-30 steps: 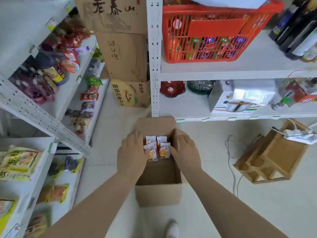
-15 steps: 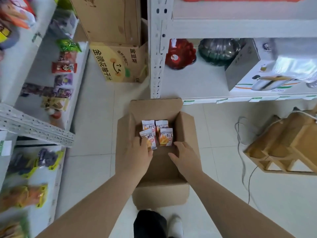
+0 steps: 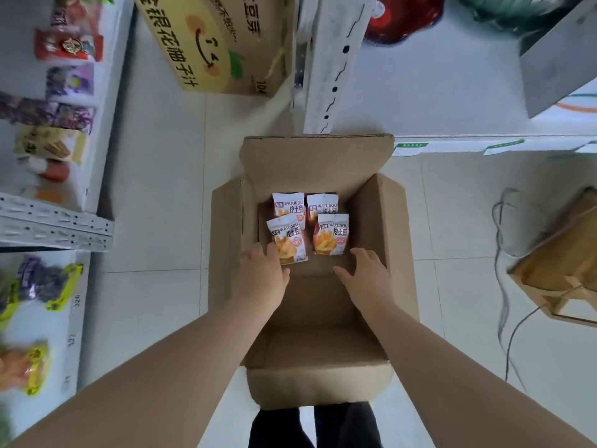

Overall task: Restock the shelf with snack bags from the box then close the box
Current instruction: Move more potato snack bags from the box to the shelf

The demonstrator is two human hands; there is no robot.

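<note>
An open cardboard box [image 3: 387, 240] stands on the tiled floor with all its flaps up. At its far end lie several white snack bags printed with fries: front left bag [image 3: 288, 239], front right bag [image 3: 331, 234] and two more behind them. Both my hands are inside the box. My left hand [image 3: 261, 274] reaches with straight fingers to the near edge of the front left bag. My right hand [image 3: 365, 270] hovers with spread fingers just below the front right bag, holding nothing.
A white shelf [image 3: 42, 318] at the left carries snack packs in purple, yellow and red. A yellow printed carton [image 3: 210, 43] sits on the floor behind the box, beside a white shelf post [image 3: 326, 76]. A wooden rack [image 3: 562, 263] and a cable [image 3: 504, 286] lie at right.
The view has dropped closer over the box. Both hands came off the side flaps and moved down inside the box toward the bags.
</note>
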